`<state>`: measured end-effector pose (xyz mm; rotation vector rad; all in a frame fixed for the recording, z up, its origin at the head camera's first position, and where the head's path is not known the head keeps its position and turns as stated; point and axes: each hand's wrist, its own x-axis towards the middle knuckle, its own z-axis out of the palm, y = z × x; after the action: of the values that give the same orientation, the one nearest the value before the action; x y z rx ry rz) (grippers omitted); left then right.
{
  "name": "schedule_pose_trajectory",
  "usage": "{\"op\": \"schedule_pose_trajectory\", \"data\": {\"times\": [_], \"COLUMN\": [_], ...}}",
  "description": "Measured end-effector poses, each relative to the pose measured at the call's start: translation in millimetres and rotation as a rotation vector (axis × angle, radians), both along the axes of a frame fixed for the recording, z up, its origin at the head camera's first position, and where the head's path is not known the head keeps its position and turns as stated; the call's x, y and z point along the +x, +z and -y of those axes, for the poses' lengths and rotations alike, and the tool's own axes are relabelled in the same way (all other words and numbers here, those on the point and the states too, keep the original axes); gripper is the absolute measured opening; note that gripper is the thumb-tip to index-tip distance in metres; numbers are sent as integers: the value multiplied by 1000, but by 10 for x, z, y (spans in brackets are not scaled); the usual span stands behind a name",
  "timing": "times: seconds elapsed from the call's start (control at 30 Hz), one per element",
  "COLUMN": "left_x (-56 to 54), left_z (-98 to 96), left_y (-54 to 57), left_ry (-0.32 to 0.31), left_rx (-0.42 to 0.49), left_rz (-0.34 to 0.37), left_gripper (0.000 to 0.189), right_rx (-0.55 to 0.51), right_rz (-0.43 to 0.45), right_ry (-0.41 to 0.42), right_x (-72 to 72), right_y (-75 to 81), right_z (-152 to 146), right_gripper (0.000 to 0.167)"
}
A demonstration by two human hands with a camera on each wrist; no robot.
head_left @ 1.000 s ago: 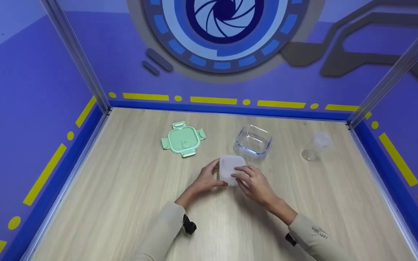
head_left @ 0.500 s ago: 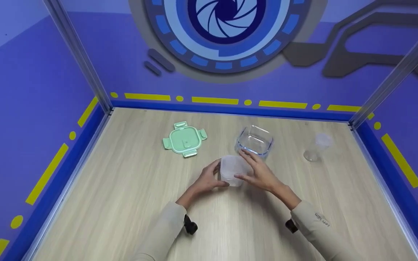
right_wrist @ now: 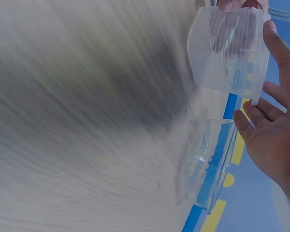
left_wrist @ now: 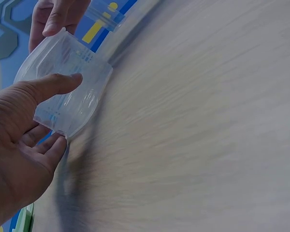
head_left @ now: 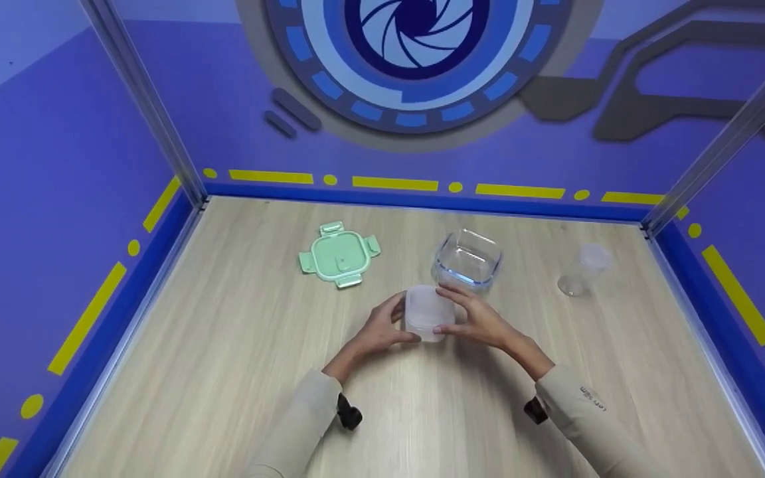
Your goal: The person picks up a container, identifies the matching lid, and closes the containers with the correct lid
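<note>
A small frosted plastic container (head_left: 429, 313) with a whitish lid is held between both hands, in front of the glass container. My left hand (head_left: 380, 325) grips its left side, thumb along the near face and fingers at the far face, as the left wrist view shows on the plastic container (left_wrist: 72, 92). My right hand (head_left: 479, 320) holds its right side near the lid, thumb at the near corner and fingers at the far corner. In the right wrist view, the right hand's fingers (right_wrist: 261, 116) reach the lid's edge, close to the glass container (right_wrist: 210, 162).
The square glass container (head_left: 467, 257) stands open just behind the hands. A green clip lid (head_left: 340, 256) lies flat at the back left, its flaps spread out. At the right stands a clear jar (head_left: 575, 285) with a whitish top. Printed walls (head_left: 382, 159) border the table.
My right hand has shifted from fingertips on top of the lid, spread open, then closed onto the container's right side. The left hand keeps its grip.
</note>
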<state>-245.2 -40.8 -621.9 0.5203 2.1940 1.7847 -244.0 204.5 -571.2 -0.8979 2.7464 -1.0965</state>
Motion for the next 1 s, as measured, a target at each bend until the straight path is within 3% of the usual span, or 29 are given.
{"op": "schedule_pose_trajectory", "data": {"times": [0.33,0.73,1.0], "left_x": [-7,-16,-1], "left_z": [20,17,14], "left_y": [-2,3,16], "left_ry": [-31,-24,-17], "left_rx": [3,9,-2], "left_rz": [-9,-2,8], "left_gripper": [87,87,88], "right_rx": [30,26,34], "right_rz": [-15,22,0], "right_ry": [20,4,5], "right_x": [52,43,42], "right_y": [41,68,46], "right_z": [30,2,12], "right_gripper": [75,77,75]}}
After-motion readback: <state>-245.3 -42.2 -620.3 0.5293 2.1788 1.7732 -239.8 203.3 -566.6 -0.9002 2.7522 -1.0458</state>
